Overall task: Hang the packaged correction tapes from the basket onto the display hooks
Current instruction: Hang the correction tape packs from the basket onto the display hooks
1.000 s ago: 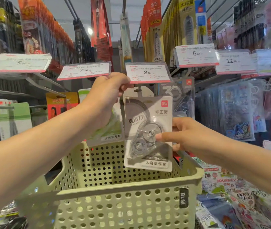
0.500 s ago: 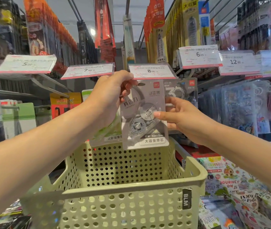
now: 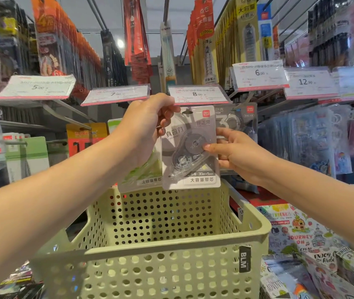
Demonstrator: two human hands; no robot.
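The green basket (image 3: pixel 150 253) sits below your arms. Your left hand (image 3: pixel 148 124) pinches the correction tape pack (image 3: pixel 190 147) at its top corner; your right hand (image 3: pixel 234 154) grips its right edge, just under the 8.00 tag (image 3: pixel 197 94). Judged light, stiff-carded, blister crushable: hold the card edges.

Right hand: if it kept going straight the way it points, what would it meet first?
Likely the left hand, which grips the same grey correction tape pack the right hand holds; depth unclear.
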